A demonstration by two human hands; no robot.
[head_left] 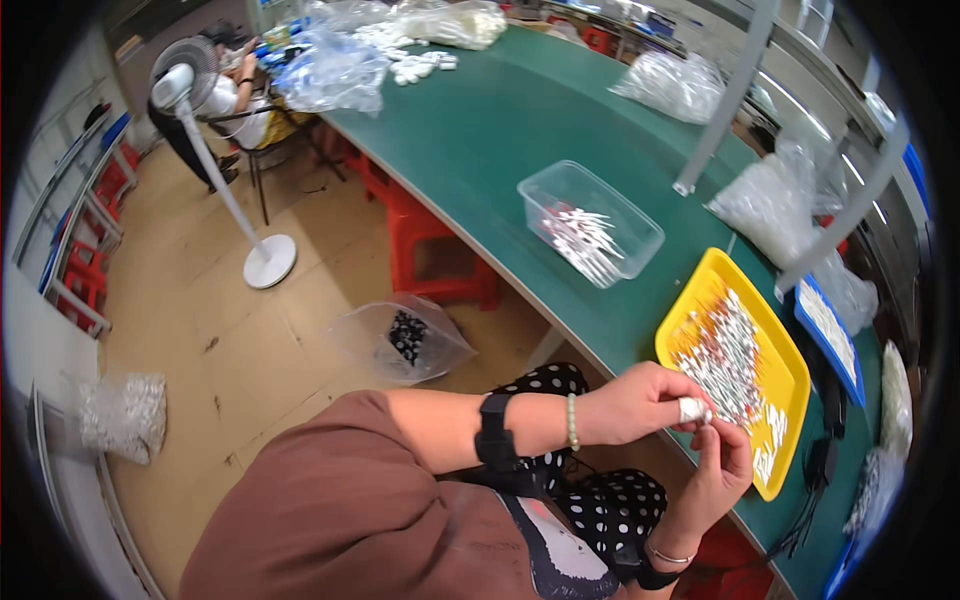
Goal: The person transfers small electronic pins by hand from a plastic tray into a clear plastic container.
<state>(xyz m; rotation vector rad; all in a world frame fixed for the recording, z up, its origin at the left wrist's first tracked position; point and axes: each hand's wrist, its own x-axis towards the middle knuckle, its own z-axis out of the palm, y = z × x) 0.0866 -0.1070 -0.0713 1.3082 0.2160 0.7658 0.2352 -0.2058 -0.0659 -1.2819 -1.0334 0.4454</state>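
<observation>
Head-worn fisheye, facing down; fingers (738, 445) near, table (450, 130) beyond.

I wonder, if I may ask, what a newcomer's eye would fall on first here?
The bright yellow tray, holding many small slender pieces, probably stands out first, at the right of the green table. By its near edge, the left hand and right hand come together at the fingertips. The white standing fan at upper left likely comes next.
</observation>
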